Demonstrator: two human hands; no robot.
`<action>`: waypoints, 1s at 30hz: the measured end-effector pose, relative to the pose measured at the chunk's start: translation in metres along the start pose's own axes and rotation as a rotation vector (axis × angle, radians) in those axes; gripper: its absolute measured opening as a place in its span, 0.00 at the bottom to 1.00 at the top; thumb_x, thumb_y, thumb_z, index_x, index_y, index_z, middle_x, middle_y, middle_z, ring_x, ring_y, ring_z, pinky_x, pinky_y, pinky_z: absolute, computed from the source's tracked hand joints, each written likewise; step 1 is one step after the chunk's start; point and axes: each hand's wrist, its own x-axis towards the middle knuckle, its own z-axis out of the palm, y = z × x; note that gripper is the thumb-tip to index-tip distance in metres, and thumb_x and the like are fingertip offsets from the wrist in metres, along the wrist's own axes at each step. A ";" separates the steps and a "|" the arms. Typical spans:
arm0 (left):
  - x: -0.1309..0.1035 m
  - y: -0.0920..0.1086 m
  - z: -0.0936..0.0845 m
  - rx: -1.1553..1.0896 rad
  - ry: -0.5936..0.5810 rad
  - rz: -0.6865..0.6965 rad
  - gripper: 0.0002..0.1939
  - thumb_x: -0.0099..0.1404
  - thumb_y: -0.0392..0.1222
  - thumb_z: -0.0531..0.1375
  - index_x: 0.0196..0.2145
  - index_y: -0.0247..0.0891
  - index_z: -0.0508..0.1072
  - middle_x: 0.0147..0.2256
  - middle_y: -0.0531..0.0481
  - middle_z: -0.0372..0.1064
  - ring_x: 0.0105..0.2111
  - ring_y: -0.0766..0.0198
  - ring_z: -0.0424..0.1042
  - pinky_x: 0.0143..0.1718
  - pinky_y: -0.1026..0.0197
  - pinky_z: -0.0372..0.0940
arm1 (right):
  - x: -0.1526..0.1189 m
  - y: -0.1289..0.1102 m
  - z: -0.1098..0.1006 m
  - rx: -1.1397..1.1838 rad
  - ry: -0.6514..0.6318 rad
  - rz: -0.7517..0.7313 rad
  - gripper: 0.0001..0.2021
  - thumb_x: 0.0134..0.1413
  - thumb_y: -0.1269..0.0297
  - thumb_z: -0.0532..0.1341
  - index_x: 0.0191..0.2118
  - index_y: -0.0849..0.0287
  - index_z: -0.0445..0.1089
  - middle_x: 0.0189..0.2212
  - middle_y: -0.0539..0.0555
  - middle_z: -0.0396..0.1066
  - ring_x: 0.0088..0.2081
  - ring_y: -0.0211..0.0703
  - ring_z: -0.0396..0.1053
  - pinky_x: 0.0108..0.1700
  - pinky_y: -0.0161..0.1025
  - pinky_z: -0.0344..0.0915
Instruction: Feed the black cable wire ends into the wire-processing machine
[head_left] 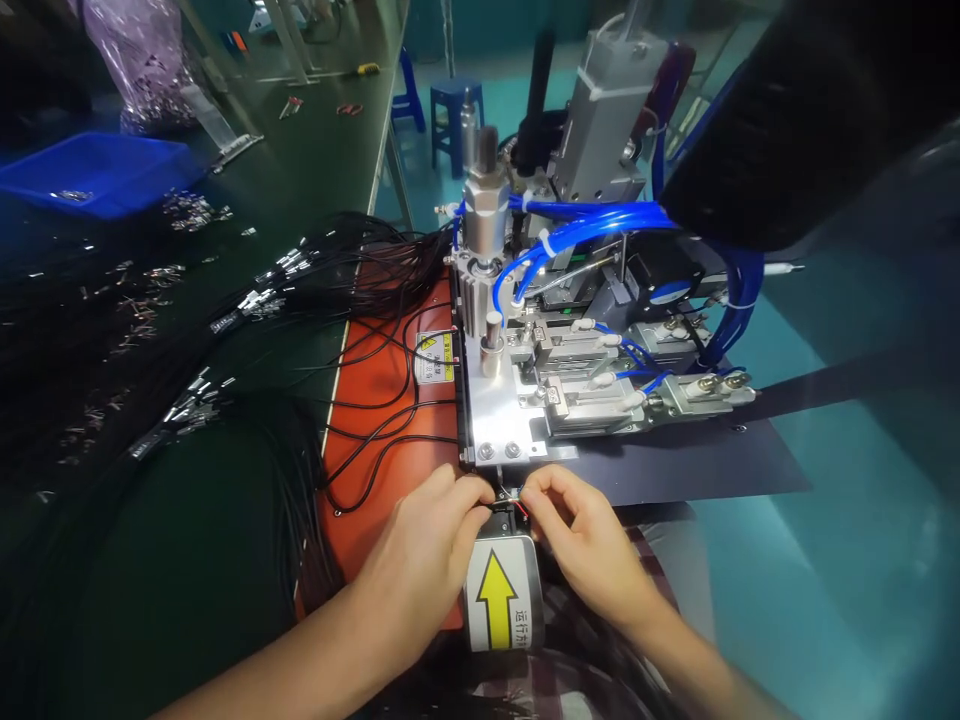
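Both hands meet at the front end of a metal machine point(487, 400) with cylinders. My left hand point(427, 535) pinches a thin dark cable point(498, 504) between thumb and forefinger. From the other side, my right hand point(589, 535) closes thumb and forefinger on the cable's thin wire ends, where a red wire point(523, 509) shows. The fingertips hide most of these ends. Just below them sits a white label point(472, 600) with a yellow arrow point(495, 600) pointing toward the machine.
Black cables point(375, 435) cross the orange-red base point(405, 490) at the machine's left. Bundles with shiny metal ends point(259, 300) cover the dark green table point(315, 150), near a blue tray point(97, 170). Blue air hoses point(600, 218) arch above the machine. A blue stool point(456, 105) stands behind.
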 end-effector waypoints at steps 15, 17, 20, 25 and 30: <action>0.001 -0.019 0.007 0.411 0.055 0.452 0.18 0.67 0.30 0.44 0.48 0.34 0.70 0.30 0.46 0.62 0.26 0.62 0.67 0.24 0.62 0.67 | 0.003 0.002 0.001 0.152 0.005 0.135 0.12 0.58 0.58 0.57 0.26 0.57 0.61 0.20 0.46 0.60 0.23 0.39 0.62 0.26 0.35 0.59; 0.002 -0.019 0.008 0.422 0.063 0.468 0.18 0.67 0.30 0.44 0.47 0.33 0.70 0.29 0.46 0.62 0.26 0.62 0.67 0.24 0.62 0.67 | 0.003 0.003 0.001 0.152 0.001 0.138 0.12 0.58 0.58 0.57 0.26 0.57 0.61 0.20 0.46 0.60 0.23 0.39 0.62 0.26 0.35 0.59; 0.002 -0.019 0.009 0.438 0.083 0.493 0.18 0.67 0.29 0.44 0.47 0.32 0.70 0.28 0.46 0.61 0.25 0.62 0.66 0.23 0.61 0.67 | 0.003 0.003 0.001 0.152 0.003 0.143 0.12 0.58 0.58 0.56 0.27 0.57 0.61 0.21 0.46 0.60 0.24 0.39 0.62 0.27 0.36 0.59; 0.003 -0.018 0.009 0.433 0.094 0.514 0.17 0.67 0.29 0.45 0.48 0.30 0.69 0.29 0.46 0.62 0.25 0.61 0.66 0.22 0.60 0.66 | 0.001 0.004 0.001 0.141 0.015 0.101 0.11 0.59 0.60 0.56 0.28 0.57 0.61 0.22 0.46 0.60 0.25 0.39 0.62 0.28 0.35 0.60; 0.002 -0.020 0.008 0.413 0.073 0.502 0.17 0.67 0.29 0.46 0.48 0.32 0.69 0.29 0.46 0.61 0.26 0.61 0.66 0.23 0.60 0.67 | 0.000 0.004 0.000 0.119 0.009 0.094 0.11 0.59 0.61 0.56 0.27 0.57 0.61 0.22 0.47 0.60 0.25 0.38 0.61 0.28 0.34 0.60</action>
